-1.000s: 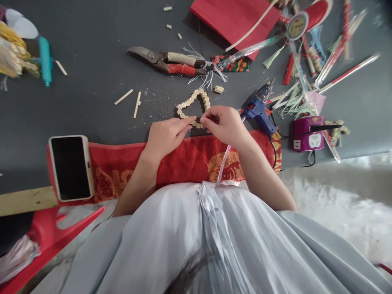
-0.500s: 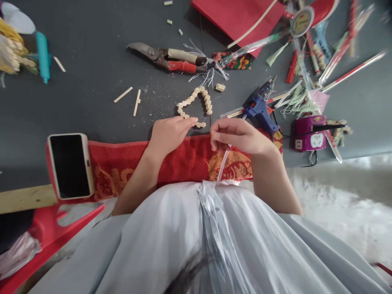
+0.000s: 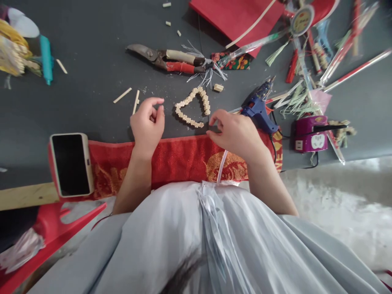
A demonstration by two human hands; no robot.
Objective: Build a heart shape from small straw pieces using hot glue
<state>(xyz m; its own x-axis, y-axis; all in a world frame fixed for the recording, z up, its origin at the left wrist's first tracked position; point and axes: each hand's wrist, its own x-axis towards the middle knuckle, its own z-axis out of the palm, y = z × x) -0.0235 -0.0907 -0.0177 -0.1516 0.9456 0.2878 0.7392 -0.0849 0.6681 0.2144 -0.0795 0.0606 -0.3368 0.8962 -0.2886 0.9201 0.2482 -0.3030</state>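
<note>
In the head view, holding the left hand over the dark grey surface, well to the left of the cream, knobbly heart-shaped outline. Curving its fingers inward, leaving a narrow gap between thumb and index finger, and reaching close to two thin pale sticks. Holding the right hand just beside the heart-shaped outline, near the gap at its lower right. Bending these fingers too, parting thumb and index fingertip narrowly; not showing clearly whether touching the outline.

Lying flat between the hands, the outline; sitting just above its right lobe, a short cream stick bundle. Resting farther up, metal pruning shears with white and red handles. Lying beyond the right hand, a blue glue gun and, farther right, a purple power socket block. Stretching beneath the forearms, a red towel with orange patterns; lying on its left end, a white-framed phone with a black screen.
</note>
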